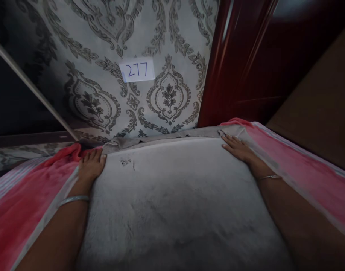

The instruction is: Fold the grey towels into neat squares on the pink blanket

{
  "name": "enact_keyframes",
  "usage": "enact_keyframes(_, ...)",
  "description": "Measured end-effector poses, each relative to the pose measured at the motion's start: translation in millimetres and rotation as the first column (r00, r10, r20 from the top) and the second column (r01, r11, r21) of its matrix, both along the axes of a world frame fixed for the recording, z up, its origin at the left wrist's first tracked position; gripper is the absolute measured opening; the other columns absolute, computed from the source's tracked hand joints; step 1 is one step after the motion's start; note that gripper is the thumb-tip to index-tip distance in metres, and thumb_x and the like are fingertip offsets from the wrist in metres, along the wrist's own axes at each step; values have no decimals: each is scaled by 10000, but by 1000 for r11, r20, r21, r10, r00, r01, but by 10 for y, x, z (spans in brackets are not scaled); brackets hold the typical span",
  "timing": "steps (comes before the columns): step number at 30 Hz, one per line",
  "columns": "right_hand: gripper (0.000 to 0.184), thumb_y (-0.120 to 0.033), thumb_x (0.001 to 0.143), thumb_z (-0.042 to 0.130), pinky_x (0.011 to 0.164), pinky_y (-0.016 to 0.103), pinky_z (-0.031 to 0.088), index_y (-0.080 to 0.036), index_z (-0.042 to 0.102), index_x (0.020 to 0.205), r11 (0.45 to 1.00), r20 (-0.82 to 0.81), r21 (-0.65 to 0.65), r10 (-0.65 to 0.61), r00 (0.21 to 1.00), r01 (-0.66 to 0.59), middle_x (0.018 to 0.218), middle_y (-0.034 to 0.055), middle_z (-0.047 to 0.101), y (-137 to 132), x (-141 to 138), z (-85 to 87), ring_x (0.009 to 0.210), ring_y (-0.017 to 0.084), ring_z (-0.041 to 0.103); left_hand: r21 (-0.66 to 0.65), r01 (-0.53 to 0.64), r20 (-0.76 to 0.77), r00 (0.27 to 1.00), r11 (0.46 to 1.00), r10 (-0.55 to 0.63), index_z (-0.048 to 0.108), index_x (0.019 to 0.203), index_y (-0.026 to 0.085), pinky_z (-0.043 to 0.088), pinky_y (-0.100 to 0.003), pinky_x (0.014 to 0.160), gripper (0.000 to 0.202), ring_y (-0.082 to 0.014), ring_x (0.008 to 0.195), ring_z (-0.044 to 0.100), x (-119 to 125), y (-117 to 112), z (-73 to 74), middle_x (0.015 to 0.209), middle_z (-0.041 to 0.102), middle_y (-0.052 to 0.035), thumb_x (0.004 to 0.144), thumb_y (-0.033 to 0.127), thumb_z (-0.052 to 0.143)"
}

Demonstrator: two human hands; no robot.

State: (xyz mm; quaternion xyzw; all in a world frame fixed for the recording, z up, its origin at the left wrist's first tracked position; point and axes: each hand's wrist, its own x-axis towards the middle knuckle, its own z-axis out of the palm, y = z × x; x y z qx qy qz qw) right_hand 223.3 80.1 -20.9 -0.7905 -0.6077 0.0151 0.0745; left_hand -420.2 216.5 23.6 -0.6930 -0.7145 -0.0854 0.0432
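Note:
A grey fuzzy blanket [172,195] lies spread over a red blanket [28,188] that shows on both sides. My left hand [91,165] rests at the grey blanket's far left corner, fingers curled down on its edge. My right hand [237,148] lies flat on the far right corner, fingers stretched out and pressing the cloth. A bangle sits on each wrist.
Patterned grey wallpaper [104,56] rises just behind the bed, with a white label reading 277 [137,70]. A dark red wooden panel [245,64] stands at the right, brown floor [324,113] beyond it. A metal rail [34,90] slants at the left.

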Motion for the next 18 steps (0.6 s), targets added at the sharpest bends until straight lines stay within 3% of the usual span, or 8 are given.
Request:
enact_keyframes(4, 683, -552, 1019, 198, 1217, 632, 201, -274, 269, 1639, 999, -24, -18, -49, 998, 49, 1707, 54, 201, -41, -190, 197, 1562, 319, 176, -77, 5, 23, 1000, 997, -3, 320, 1594, 46, 213, -609, 1233, 696, -399, 1538, 255, 80, -97, 180, 1659, 279, -229, 1002, 409, 267)
enact_keyframes(8, 634, -495, 1041, 200, 1152, 703, 267, -244, 383, 1594, 986, -58, -50, -164, 985, 161, 1657, 143, 323, -263, -748, 463, 1516, 368, 295, -91, 38, 27, 999, 995, -35, 390, 1570, 86, 290, -690, 1164, 692, -451, 1524, 253, 196, -430, 340, 1646, 295, -252, 998, 467, 309)
enact_keyframes(9, 628, -485, 1048, 200, 1162, 689, 262, -236, 380, 1596, 991, -63, -34, -132, 989, 130, 1661, 144, 312, -380, -960, 497, 1521, 363, 284, -79, 85, 15, 996, 993, -84, 422, 1556, 106, 293, -702, 1156, 674, -449, 1529, 243, 261, -595, 336, 1648, 300, -243, 999, 468, 307)
enact_keyframes(11, 628, -499, 1047, 276, 1203, 637, 217, -252, 328, 1621, 998, -64, -7, 63, 996, -64, 1695, 117, 227, -681, -1445, 497, 1549, 348, 213, -80, 278, -14, 960, 957, -280, 462, 1540, 152, 262, -696, 1178, 624, -404, 1545, 233, 431, -1037, 252, 1662, 297, -193, 1005, 422, 287)
enact_keyframes(14, 654, -578, 1036, 330, 1217, 609, 204, -310, 294, 1632, 930, -92, 23, 369, 925, -368, 1709, 77, 179, -1194, -2139, 361, 1566, 336, 149, -71, 623, -26, 779, 779, -626, 473, 1542, 277, 264, -624, 1217, 592, -337, 1553, 255, 689, -1833, -11, 1661, 332, -87, 982, 440, 368)
enact_keyframes(16, 674, -636, 1022, 346, 1229, 599, 176, -340, 299, 1626, 862, -81, 42, 507, 858, -505, 1708, 55, 189, -1470, -2387, 261, 1569, 321, 143, -54, 740, -33, 670, 670, -742, 451, 1549, 344, 256, -594, 1234, 596, -313, 1554, 261, 789, -2266, -180, 1657, 342, -37, 966, 461, 420)
enact_keyframes(18, 677, -646, 1017, 358, 1242, 575, 156, -345, 310, 1622, 839, -52, 54, 544, 838, -541, 1701, 43, 216, -1642, -2353, 212, 1569, 303, 152, -23, 746, -48, 664, 666, -746, 439, 1557, 341, 255, -587, 1237, 601, -311, 1554, 263, 783, -2503, -267, 1656, 342, -30, 968, 455, 413)
